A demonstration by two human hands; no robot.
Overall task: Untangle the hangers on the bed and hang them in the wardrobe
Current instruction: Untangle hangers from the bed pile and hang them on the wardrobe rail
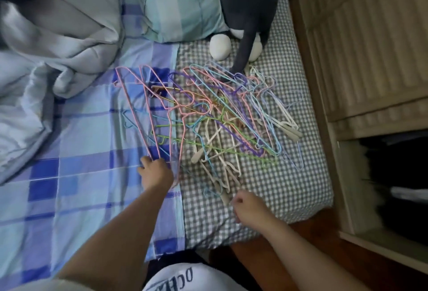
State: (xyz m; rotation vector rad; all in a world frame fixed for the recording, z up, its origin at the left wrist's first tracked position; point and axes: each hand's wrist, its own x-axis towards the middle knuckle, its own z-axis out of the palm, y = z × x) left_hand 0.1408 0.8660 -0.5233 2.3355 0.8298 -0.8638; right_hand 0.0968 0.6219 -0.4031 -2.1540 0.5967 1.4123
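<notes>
At nine o'clock I see a rumpled pale quilt point(46, 54) on the blue plaid sheet point(81, 151). My left hand point(155, 173) reaches to six o'clock of the pile, fingers curled round the lower ends of two pink hangers point(148, 110) that lie on the sheet. The tangled pile of hangers point(222, 119), pink, purple, green, blue and white, covers the centre of the bed, mostly on the grey checked sheet point(289, 175). My right hand point(249, 207) sits at five o'clock, fingers curled at a white hanger point(225, 195); whether it actually pinches it I cannot tell. At twelve o'clock sit a teal pillow point(180, 5) and a grey-and-white plush toy point(247, 12). The open wardrobe point(375, 175) stands at three o'clock.
</notes>
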